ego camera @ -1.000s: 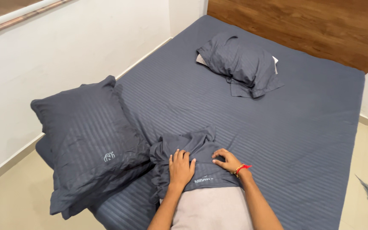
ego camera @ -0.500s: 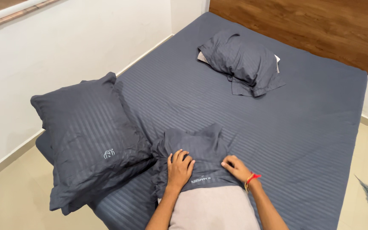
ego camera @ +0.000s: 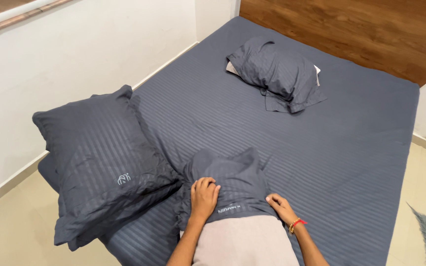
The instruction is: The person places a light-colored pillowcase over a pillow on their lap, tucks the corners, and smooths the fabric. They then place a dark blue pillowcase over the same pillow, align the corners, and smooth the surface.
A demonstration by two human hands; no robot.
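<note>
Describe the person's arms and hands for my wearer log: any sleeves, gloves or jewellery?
Both forearms are bare, with no sleeves in view and no gloves. The left hand shows no jewellery. The right hand has a red thread band at the wrist beside a beaded gold-coloured bracelet. No rings that I can see.

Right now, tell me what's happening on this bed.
A person is working a dark grey striped pillowcase over a beige pillow at the bed's near edge. The left hand grips bunched fabric; the right hand presses the case's edge. About half the pillow is bare. Two covered pillows lie on the grey sheet.
</note>
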